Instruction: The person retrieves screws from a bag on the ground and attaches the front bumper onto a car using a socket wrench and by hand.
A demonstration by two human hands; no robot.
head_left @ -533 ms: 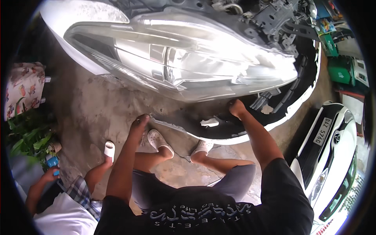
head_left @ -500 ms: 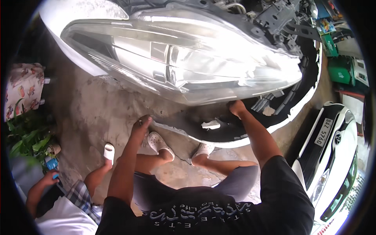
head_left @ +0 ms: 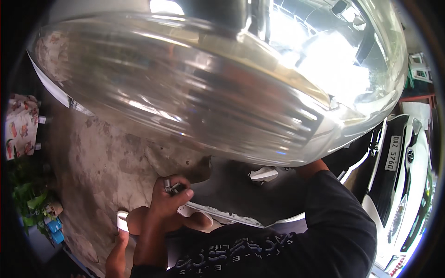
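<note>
A large clear headlight [head_left: 194,88], very close, fills the upper view, its lens streaked with glare. Below it, my left hand [head_left: 172,197] is closed on a small metal object [head_left: 168,185], just above the white, rough edge of a detached dark bumper [head_left: 236,194]. A small white piece [head_left: 263,174] rests on the bumper's dark inner face. My right forearm [head_left: 309,169] reaches up behind the headlight, which hides that hand.
Another person's leg in a white slide [head_left: 122,220] is at lower left. Potted plants [head_left: 30,197] and a floral cloth [head_left: 21,120] line the left side over the stained concrete floor [head_left: 106,153]. A white car's front [head_left: 405,185] stands on the right.
My view has moved much closer under the headlight, which now looms larger. My left hand sits lower in the picture, and my right hand has gone out of sight behind the headlight.
</note>
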